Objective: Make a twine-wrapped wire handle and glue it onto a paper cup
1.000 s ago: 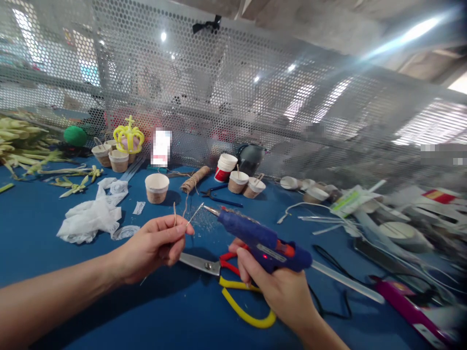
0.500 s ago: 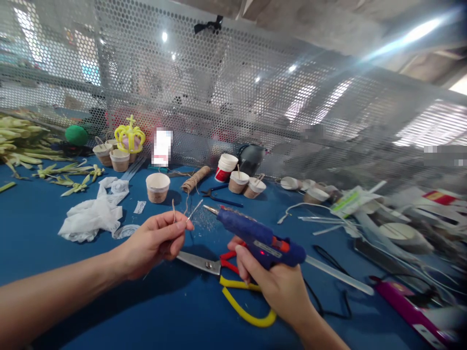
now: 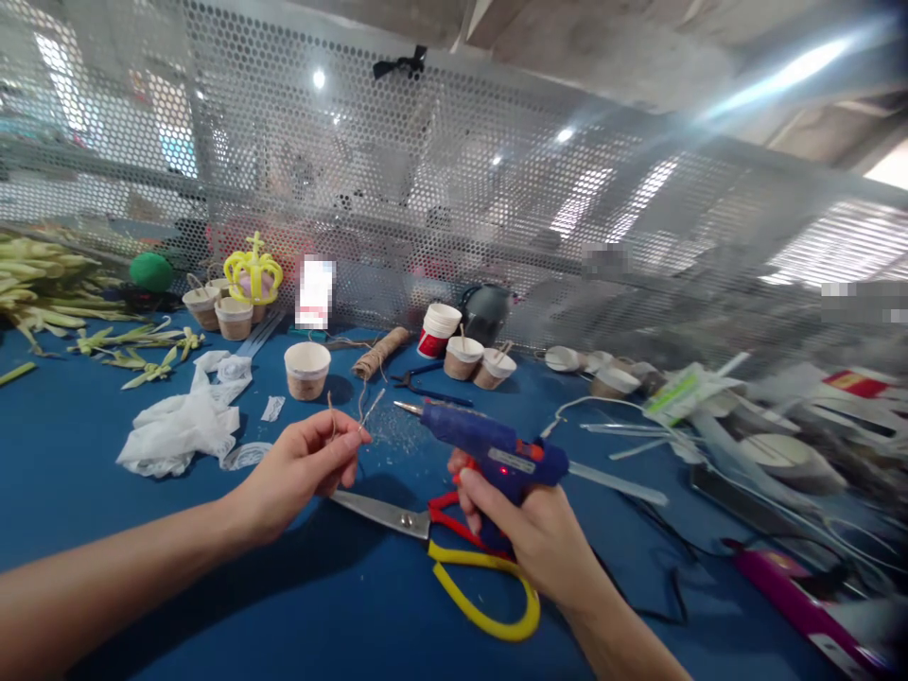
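Note:
My left hand (image 3: 308,465) pinches a piece of brown twine (image 3: 331,414); a thin, shiny, whitish strand (image 3: 373,409) also sticks up from the fingertips. My right hand (image 3: 529,530) is wrapped around the handle of a blue hot glue gun (image 3: 475,435), its metal tip pointing left toward the twine but apart from it. A clear glue stick (image 3: 617,480) juts from the gun's back, and a small red light glows on its side. Beneath both hands lie scissors (image 3: 397,517) with red and yellow handles, partly hidden by my right hand.
A paper cup (image 3: 307,371) wrapped in brown stands beyond my left hand, near a twine roll (image 3: 381,353) and blue pliers (image 3: 432,386). White lace (image 3: 177,426) lies left. More cups (image 3: 464,357) stand at the back. A purple power strip (image 3: 794,605) and cluttered strips lie right.
The glue gun has tilted and shifted slightly left, its back end and glue stick swinging inward. My left hand has moved a little left, still pinching the twine.

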Demonstrator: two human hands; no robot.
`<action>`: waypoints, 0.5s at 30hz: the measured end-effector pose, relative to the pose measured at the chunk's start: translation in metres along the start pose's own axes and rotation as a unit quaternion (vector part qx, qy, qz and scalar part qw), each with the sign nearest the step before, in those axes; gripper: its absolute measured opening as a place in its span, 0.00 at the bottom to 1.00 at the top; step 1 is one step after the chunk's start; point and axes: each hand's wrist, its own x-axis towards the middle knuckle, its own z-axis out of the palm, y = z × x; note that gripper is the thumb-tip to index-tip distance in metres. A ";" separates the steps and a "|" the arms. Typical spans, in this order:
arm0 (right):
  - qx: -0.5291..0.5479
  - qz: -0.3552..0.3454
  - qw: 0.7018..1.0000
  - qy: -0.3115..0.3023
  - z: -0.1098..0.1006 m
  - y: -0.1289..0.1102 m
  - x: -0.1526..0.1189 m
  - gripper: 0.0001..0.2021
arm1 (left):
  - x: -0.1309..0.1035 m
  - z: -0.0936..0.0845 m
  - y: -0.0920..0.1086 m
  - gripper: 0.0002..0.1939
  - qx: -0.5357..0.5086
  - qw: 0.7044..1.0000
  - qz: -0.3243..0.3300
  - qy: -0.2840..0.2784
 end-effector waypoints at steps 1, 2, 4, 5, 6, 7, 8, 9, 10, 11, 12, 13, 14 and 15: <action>0.018 0.007 1.000 -0.009 -0.002 0.000 0.003 0.11 | 0.000 0.000 0.000 0.13 0.002 1.000 0.000 0.004; 0.037 0.015 0.999 -0.017 -0.003 0.001 0.006 0.10 | 0.001 0.000 0.000 0.13 0.005 1.000 0.001 0.008; 0.075 0.038 0.996 -0.031 -0.004 0.003 0.011 0.11 | 0.001 0.000 -0.001 0.13 0.010 1.000 0.002 0.012; 0.091 0.053 0.994 -0.030 -0.005 0.004 0.013 0.11 | 0.002 0.000 -0.001 0.13 0.012 1.000 0.001 0.014; 0.100 0.068 0.992 -0.023 -0.005 0.006 0.016 0.12 | 0.002 0.000 -0.002 0.13 0.015 1.000 0.002 0.016; 0.102 0.085 0.991 -0.010 -0.007 0.008 0.020 0.12 | 0.003 0.000 -0.002 0.13 0.017 1.000 0.004 0.017; 0.098 0.096 0.990 0.012 -0.009 0.011 0.023 0.13 | 0.003 0.000 -0.002 0.12 0.019 1.000 0.007 0.018; 0.084 0.101 0.991 0.037 -0.011 0.014 0.027 0.13 | 0.003 0.000 -0.003 0.12 0.020 1.000 0.012 0.018; 0.063 0.103 0.991 0.057 -0.015 0.017 0.032 0.14 | 0.003 0.000 -0.003 0.11 0.021 0.999 0.017 0.017; 0.043 0.102 0.992 0.068 -0.018 0.021 0.036 0.15 | 0.003 0.000 -0.003 0.11 0.023 0.999 0.021 0.016; 0.021 0.100 0.992 0.068 -0.022 0.025 0.040 0.15 | 0.003 -0.001 -0.003 0.11 0.024 0.999 0.026 0.013; -0.003 0.098 0.993 0.063 -0.025 0.030 0.043 0.16 | 0.003 -0.001 -0.003 0.10 0.027 0.999 0.028 0.010; -0.030 0.094 0.993 0.062 -0.028 0.034 0.046 0.17 | 0.003 -0.001 -0.002 0.10 0.031 0.999 0.032 0.008; -0.060 0.093 0.993 0.050 -0.030 0.038 0.048 0.18 | 0.003 -0.001 -0.001 0.10 0.035 0.999 0.035 0.006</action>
